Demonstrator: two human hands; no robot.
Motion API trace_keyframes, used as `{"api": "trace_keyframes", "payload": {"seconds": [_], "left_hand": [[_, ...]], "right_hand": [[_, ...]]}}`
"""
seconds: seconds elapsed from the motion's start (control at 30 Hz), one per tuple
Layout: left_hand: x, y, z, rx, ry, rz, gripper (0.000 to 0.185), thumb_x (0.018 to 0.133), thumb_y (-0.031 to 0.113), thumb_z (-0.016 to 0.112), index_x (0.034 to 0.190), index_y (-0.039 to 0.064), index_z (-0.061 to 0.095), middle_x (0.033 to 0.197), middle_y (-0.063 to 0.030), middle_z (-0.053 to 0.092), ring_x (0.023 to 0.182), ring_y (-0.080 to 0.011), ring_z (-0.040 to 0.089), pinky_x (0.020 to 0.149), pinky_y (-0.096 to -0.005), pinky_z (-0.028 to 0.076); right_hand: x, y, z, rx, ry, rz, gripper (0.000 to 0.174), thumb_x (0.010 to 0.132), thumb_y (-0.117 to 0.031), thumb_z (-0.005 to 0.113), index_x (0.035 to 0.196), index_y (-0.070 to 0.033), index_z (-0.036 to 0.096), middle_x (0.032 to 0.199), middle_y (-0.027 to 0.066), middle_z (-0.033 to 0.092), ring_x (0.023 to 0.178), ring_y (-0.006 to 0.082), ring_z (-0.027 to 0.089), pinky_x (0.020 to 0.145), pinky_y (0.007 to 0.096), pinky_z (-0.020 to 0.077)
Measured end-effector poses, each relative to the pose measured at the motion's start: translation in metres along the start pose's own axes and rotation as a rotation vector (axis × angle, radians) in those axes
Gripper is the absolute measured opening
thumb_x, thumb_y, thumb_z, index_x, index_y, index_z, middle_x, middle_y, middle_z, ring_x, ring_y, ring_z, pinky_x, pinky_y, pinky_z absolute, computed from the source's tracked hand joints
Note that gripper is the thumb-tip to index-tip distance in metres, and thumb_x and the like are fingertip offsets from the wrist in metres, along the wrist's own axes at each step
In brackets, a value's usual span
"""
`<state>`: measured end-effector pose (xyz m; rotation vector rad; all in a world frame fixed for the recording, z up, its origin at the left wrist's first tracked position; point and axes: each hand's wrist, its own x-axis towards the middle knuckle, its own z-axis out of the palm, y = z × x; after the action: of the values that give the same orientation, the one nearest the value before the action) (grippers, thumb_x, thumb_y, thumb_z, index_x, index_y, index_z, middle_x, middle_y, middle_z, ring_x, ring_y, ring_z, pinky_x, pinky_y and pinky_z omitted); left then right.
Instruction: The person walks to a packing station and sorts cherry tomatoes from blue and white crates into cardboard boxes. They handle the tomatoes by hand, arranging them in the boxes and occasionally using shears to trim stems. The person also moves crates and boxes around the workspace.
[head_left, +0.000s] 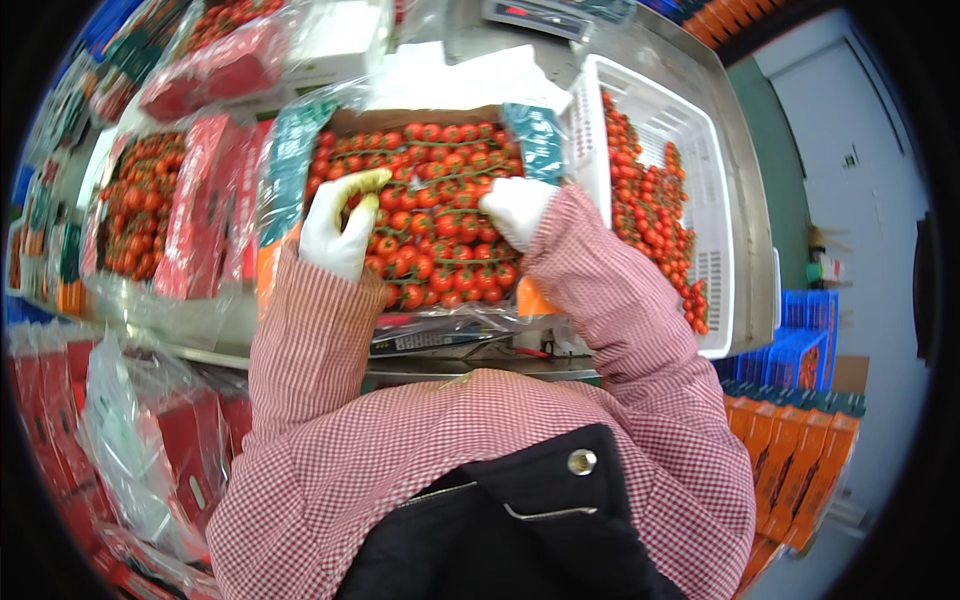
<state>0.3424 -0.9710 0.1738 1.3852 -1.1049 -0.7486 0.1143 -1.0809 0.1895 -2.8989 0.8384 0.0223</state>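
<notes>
In front of me stands a cardboard box (420, 118) with teal and orange flaps, lined with clear plastic. Rows of red cherry tomatoes (442, 281) on green vines fill it. My left hand (334, 225), in a white glove with yellowed fingertips, is over the left side of these tomatoes. Its thumb and forefinger are apart with nothing visible between them. At the box's right side my right hand (519, 210), also white-gloved, rests against the tomatoes with its fingers curled in. Whether those fingers grip a vine is hidden.
A white plastic crate (720, 225) holding loose vine tomatoes stands to the right on the metal table (750, 247). White paper sheets (480, 79) lie behind the box, and a digital scale (538, 16) beyond. Red boxes (196, 206) in plastic line the left. Orange boxes (802, 465) are stacked at lower right.
</notes>
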Motion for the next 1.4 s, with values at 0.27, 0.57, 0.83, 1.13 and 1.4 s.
{"api": "trace_keyframes", "payload": {"seconds": [0.27, 0.57, 0.83, 1.13, 1.4], "left_hand": [[-0.049, 0.042, 0.061, -0.273, -0.163, -0.180, 0.038, 0.080, -0.010, 0.057, 0.117, -0.005, 0.052, 0.112, -0.0124, 0.057, 0.095, -0.0152, 0.056, 0.083, -0.0269, 0.046], [-0.081, 0.057, 0.262, 0.029, -0.869, 0.302, 0.047, 0.076, 0.000, 0.066, 0.121, 0.002, 0.053, 0.105, -0.0122, 0.058, 0.094, -0.0251, 0.056, 0.079, -0.0322, 0.047], [-0.095, 0.033, 0.360, 0.153, -0.737, -0.060, 0.042, 0.086, 0.000, 0.054, 0.128, 0.005, 0.051, 0.095, -0.0069, 0.059, 0.091, -0.0145, 0.057, 0.082, -0.0244, 0.046], [-0.056, 0.024, 0.397, 0.120, -0.442, -0.324, 0.039, 0.086, -0.004, 0.054, 0.125, 0.002, 0.053, 0.108, -0.0050, 0.060, 0.098, -0.0106, 0.056, 0.090, -0.0249, 0.044], [-0.023, 0.003, 0.427, -0.220, -0.413, -0.568, 0.057, 0.088, -0.001, 0.051, 0.141, 0.004, 0.031, 0.121, -0.0110, 0.054, 0.108, -0.0173, 0.053, 0.096, -0.0288, 0.040]], "right_hand": [[-0.074, 0.003, 0.003, 0.772, 0.329, 0.016, 0.032, 0.085, -0.007, 0.056, 0.116, 0.000, 0.054, 0.098, 0.0108, 0.060, 0.092, 0.0209, 0.060, 0.079, 0.0319, 0.0502], [-0.226, 0.114, 0.002, 1.321, -0.244, 0.195, 0.047, 0.083, -0.021, 0.062, 0.126, -0.006, 0.051, 0.107, 0.0110, 0.064, 0.102, 0.0156, 0.059, 0.091, 0.0306, 0.0447], [-0.263, 0.338, 0.038, 0.581, 0.064, 0.853, 0.052, 0.083, -0.025, 0.061, 0.127, -0.002, 0.048, 0.123, 0.0201, 0.055, 0.116, 0.0283, 0.053, 0.096, 0.0355, 0.0441], [-0.185, 0.418, 0.123, 1.105, 0.164, 0.780, 0.063, 0.074, -0.020, 0.072, 0.128, 0.002, 0.045, 0.123, 0.0167, 0.056, 0.113, 0.0243, 0.054, 0.099, 0.0356, 0.0400], [-0.172, 0.392, 0.118, 1.280, 0.140, 0.675, 0.053, 0.079, -0.004, 0.064, 0.128, -0.001, 0.044, 0.117, 0.0108, 0.058, 0.107, 0.0198, 0.056, 0.094, 0.0345, 0.0456]]}}
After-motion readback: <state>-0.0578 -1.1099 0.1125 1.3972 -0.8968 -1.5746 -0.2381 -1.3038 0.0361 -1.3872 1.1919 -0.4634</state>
